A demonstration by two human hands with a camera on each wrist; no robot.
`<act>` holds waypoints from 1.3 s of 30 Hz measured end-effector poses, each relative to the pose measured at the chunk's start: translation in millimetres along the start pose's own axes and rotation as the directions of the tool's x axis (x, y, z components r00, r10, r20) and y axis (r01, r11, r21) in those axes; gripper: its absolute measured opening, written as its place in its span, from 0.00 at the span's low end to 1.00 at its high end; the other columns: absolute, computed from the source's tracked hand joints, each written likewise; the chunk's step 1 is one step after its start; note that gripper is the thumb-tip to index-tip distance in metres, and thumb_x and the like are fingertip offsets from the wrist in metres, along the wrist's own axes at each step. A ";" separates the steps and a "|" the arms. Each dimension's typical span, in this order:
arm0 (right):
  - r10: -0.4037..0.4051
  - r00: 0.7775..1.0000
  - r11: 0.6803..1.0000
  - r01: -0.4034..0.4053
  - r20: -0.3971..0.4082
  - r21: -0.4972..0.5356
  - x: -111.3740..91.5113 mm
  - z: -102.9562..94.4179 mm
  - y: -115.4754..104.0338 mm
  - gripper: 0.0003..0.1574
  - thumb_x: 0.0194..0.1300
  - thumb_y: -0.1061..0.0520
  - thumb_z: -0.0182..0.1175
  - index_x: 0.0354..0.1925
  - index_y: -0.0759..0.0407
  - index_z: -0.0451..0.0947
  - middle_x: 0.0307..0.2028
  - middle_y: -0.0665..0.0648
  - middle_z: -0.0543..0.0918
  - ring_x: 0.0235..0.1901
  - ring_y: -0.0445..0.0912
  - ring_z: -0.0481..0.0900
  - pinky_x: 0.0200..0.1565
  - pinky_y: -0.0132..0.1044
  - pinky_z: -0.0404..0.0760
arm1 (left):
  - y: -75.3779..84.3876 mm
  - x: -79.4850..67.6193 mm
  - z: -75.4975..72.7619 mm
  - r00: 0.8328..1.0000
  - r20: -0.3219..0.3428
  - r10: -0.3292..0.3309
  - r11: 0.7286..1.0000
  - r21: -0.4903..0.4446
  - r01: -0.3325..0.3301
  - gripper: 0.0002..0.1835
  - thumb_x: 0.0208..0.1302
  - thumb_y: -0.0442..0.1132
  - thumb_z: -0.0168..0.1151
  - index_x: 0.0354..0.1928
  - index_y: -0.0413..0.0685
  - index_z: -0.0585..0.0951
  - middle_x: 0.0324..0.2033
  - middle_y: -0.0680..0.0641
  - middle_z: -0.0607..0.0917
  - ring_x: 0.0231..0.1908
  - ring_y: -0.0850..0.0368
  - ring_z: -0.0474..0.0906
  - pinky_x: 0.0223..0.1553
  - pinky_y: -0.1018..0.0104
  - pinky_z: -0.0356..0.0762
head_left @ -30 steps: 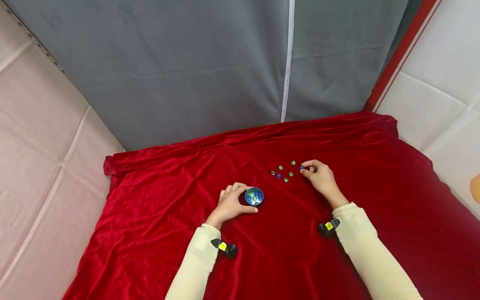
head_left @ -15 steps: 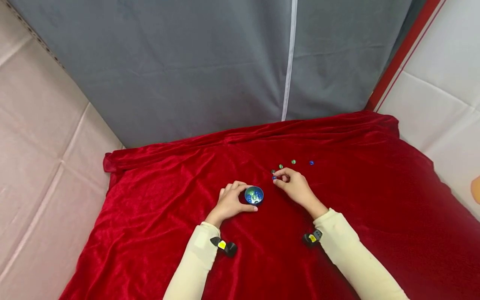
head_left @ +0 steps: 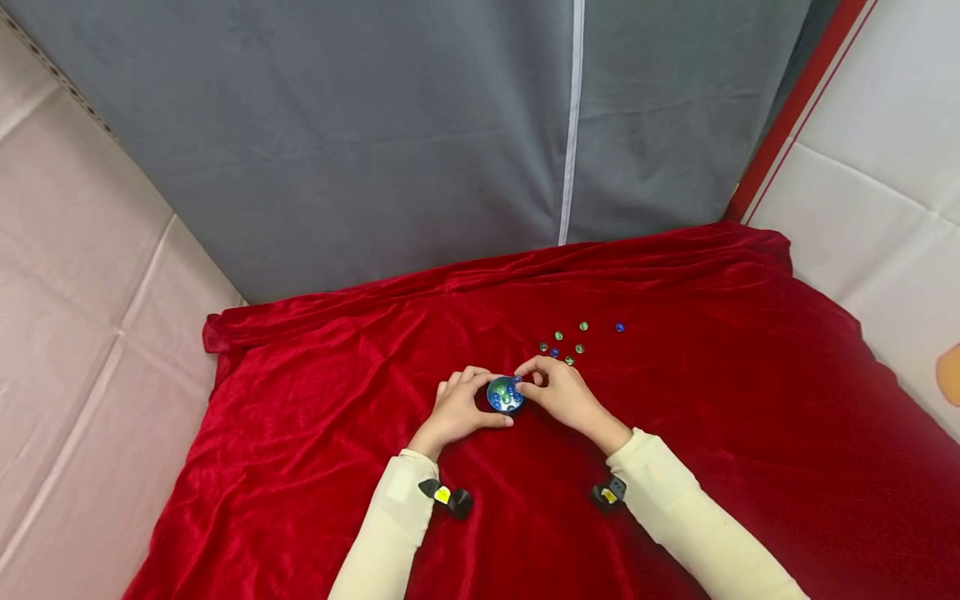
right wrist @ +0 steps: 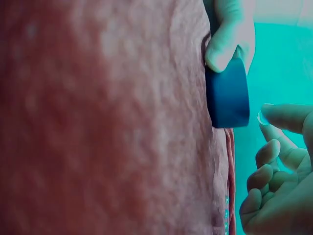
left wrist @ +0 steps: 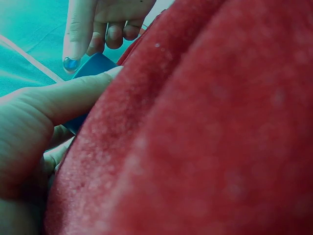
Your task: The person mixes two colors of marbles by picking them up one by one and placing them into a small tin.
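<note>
My left hand (head_left: 453, 411) holds a small round blue cup (head_left: 490, 406) on the red cloth, thumb on the near side and fingers on the far side. Green and blue glass marbles (head_left: 506, 399) lie inside it. Between thumb and forefinger, my right hand (head_left: 567, 397) pinches a blue marble (left wrist: 71, 64) right above the cup's right rim. In the right wrist view the cup's blue wall (right wrist: 230, 98) stands beside those fingertips, with the left thumb (right wrist: 221, 53) against it.
Behind the right hand, several marbles lie loose on the cloth, among them a green marble (head_left: 583, 326) and, farther right, a blue marble (head_left: 620, 327). Wrinkled red cloth (head_left: 315, 400) covers the table. A grey curtain (head_left: 375, 150) hangs at the back, with pale side walls.
My right hand has carried the pinched blue marble leftward, from the right end of the loose marbles to the cup's rim. The left hand and cup have stayed in place.
</note>
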State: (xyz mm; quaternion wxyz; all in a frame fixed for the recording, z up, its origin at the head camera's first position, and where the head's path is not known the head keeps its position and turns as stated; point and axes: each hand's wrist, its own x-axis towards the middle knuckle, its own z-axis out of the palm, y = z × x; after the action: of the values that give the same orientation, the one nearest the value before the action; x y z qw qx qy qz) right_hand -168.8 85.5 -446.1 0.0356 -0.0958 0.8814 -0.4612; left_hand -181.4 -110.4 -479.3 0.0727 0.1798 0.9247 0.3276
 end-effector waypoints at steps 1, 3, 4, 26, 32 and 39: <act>-0.005 1.000 1.000 0.005 0.004 -0.003 -0.3 1.0 -0.6 0.09 0.57 0.56 0.63 0.39 0.54 0.79 0.24 0.51 0.68 0.22 0.42 0.64 0.24 0.30 0.64 | -0.2 0.0 0.1 1.000 -0.001 0.003 1.000 0.002 -0.003 0.36 0.38 0.58 0.74 0.53 0.58 0.77 0.47 0.56 0.74 0.48 0.56 0.64 0.47 0.60 0.54; -0.013 1.000 1.000 0.013 0.014 -0.007 -0.9 2.8 -1.6 0.09 0.57 0.56 0.63 0.38 0.54 0.79 0.24 0.50 0.68 0.22 0.41 0.64 0.24 0.30 0.64 | -0.2 -0.2 0.1 1.000 -0.001 0.001 1.000 0.002 -0.001 0.36 0.38 0.58 0.74 0.53 0.59 0.77 0.47 0.56 0.74 0.48 0.56 0.64 0.47 0.60 0.54; -0.018 1.000 1.000 0.018 0.017 -0.008 -1.2 3.5 -2.0 0.09 0.57 0.56 0.63 0.38 0.54 0.79 0.24 0.50 0.68 0.22 0.41 0.64 0.24 0.29 0.64 | -0.3 -0.1 0.2 1.000 0.000 0.000 1.000 0.005 0.000 0.36 0.38 0.58 0.74 0.53 0.59 0.77 0.47 0.56 0.74 0.48 0.57 0.64 0.47 0.60 0.54; -0.077 0.996 0.996 0.079 0.036 -0.040 -2.7 7.7 -2.7 0.10 0.55 0.58 0.64 0.39 0.55 0.81 0.26 0.50 0.71 0.26 0.41 0.66 0.30 0.30 0.66 | -0.8 -0.1 0.6 1.000 0.003 -0.002 1.000 0.006 0.002 0.35 0.38 0.58 0.73 0.53 0.59 0.77 0.47 0.56 0.73 0.48 0.58 0.64 0.47 0.61 0.54; -0.056 0.998 0.998 0.057 0.037 -0.014 -2.6 5.9 -2.4 0.10 0.56 0.59 0.63 0.39 0.55 0.80 0.26 0.50 0.70 0.25 0.41 0.65 0.27 0.29 0.66 | 0.2 -0.7 0.2 1.000 0.005 -0.006 1.000 -0.003 0.006 0.35 0.39 0.59 0.73 0.53 0.58 0.77 0.47 0.56 0.73 0.47 0.57 0.63 0.47 0.61 0.54; -0.036 0.999 0.999 0.036 0.022 0.014 -0.4 -2.0 -0.9 0.10 0.57 0.57 0.63 0.40 0.56 0.80 0.25 0.50 0.68 0.23 0.41 0.64 0.25 0.29 0.64 | 1.9 -0.8 -1.3 1.000 0.006 -0.005 1.000 0.008 0.005 0.35 0.38 0.58 0.74 0.53 0.58 0.77 0.47 0.55 0.73 0.49 0.56 0.64 0.47 0.60 0.54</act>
State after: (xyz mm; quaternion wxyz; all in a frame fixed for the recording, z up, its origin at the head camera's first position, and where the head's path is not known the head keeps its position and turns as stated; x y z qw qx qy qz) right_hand -168.6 86.7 -444.3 0.0376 -0.1164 0.8759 -0.4668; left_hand -180.4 -110.1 -477.1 0.0757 0.1787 0.9261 0.3234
